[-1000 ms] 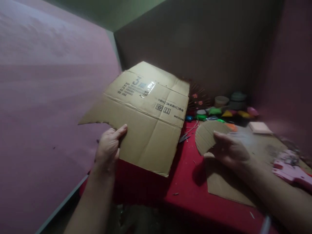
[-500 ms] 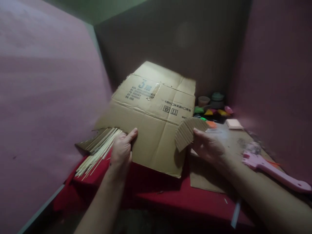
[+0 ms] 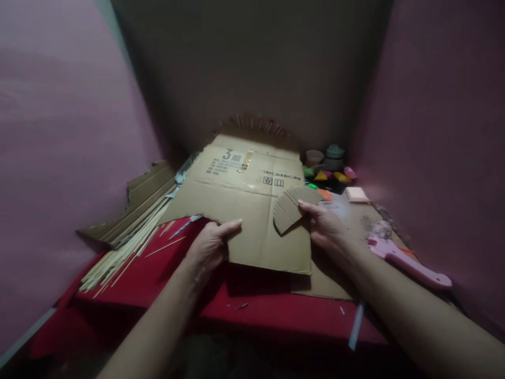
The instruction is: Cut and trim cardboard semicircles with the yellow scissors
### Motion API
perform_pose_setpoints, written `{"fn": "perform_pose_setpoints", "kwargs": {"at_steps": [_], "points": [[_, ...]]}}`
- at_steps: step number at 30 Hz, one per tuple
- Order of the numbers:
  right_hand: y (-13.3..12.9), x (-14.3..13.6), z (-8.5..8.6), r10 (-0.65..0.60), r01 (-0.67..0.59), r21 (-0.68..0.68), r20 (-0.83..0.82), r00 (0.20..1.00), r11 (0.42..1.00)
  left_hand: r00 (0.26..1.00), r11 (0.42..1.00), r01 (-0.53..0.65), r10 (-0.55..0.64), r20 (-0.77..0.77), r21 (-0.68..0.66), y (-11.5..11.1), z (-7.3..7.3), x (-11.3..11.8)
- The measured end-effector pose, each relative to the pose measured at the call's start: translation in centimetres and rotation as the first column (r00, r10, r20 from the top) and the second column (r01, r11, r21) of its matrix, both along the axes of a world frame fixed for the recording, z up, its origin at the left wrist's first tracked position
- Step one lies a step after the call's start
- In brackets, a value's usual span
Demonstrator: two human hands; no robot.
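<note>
My left hand [image 3: 211, 242] is closed on the lower left edge of a large printed cardboard sheet [image 3: 252, 216], thumb on top and fingers hidden beneath. The sheet has fold lines, dark printed marks and a curved cut-out on its left side. My right hand [image 3: 325, 223] pinches a small fan-shaped piece of ridged cardboard [image 3: 292, 208], which lies over the sheet's right part. Whether those right fingers also grip the sheet cannot be made out. Left of the sheet, a bundle of thin wooden sticks [image 3: 126, 250] rests on the red cloth [image 3: 158, 284].
A torn cardboard piece [image 3: 145, 195] leans by the left wall. On the right lie a pink tool with a long handle [image 3: 410, 263], a pale square block [image 3: 357, 194] and colourful packets [image 3: 327, 175]. A lidded jar [image 3: 334, 158] stands behind. Upright sticks [image 3: 256, 123] show beyond the sheet.
The large sheet has come down lower and flatter, uncovering the upright sticks behind it and more of the stick bundle at left. The fan-shaped piece stays in my right hand.
</note>
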State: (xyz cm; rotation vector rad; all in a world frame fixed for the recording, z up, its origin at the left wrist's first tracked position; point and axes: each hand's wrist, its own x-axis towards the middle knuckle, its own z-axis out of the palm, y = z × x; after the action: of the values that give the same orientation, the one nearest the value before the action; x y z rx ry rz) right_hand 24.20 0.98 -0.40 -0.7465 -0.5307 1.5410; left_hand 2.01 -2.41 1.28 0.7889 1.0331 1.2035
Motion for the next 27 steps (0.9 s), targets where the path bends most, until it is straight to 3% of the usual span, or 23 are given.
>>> {"fn": "perform_pose_setpoints", "kwargs": {"at_steps": [4,6,8,10,12,15,17,19,22,27], "points": [[-0.3,0.8,0.9,-0.144,0.115,0.125,0.252,0.957,0.985,0.998,0.998,-0.022,0.025,0.054,-0.053,0.0,-0.7,0.9],[-0.8,1.3,2.1,-0.319,0.247,0.230,0.367,0.874,0.941,0.995,0.997,-0.015,0.022,0.093,-0.081,0.0,-1.0,1.4],[-1.5,1.5,3.6,-0.468,0.351,0.342,0.365,0.805,0.872,0.992,0.995,-0.008,0.021,0.128,-0.100,0.1,-1.3,1.8],[-2.5,1.3,4.8,-0.521,0.384,0.404,0.314,0.794,0.830,0.988,0.994,0.001,0.017,0.156,-0.113,0.1,-1.6,2.1],[-3.7,0.8,5.3,-0.429,0.312,0.398,0.251,0.868,0.863,0.984,0.993,0.010,0.012,0.177,-0.122,0.1,-2.0,2.3],[-5.6,-0.4,4.1,-0.135,0.104,0.158,0.201,0.970,0.982,0.981,0.991,0.015,0.012,0.196,-0.133,0.0,-2.3,2.4],[-6.5,-1.2,2.6,-0.011,0.017,-0.049,0.134,0.991,0.999,0.979,0.990,0.010,0.019,0.203,-0.140,-0.1,-2.5,2.4],[-7.2,-1.8,1.1,0.074,-0.062,-0.198,0.053,0.996,0.978,0.978,0.989,0.007,0.024,0.209,-0.145,-0.2,-2.5,2.5],[-7.5,-2.3,-0.1,0.113,-0.107,-0.296,0.002,0.994,0.949,0.975,0.989,0.017,0.016,0.222,-0.148,-0.3,-2.6,2.5],[-7.4,-2.5,-0.3,0.077,-0.075,-0.304,-0.007,0.997,0.950,0.968,0.992,0.046,-0.016,0.251,-0.115,-0.6,-2.4,2.5]]}}
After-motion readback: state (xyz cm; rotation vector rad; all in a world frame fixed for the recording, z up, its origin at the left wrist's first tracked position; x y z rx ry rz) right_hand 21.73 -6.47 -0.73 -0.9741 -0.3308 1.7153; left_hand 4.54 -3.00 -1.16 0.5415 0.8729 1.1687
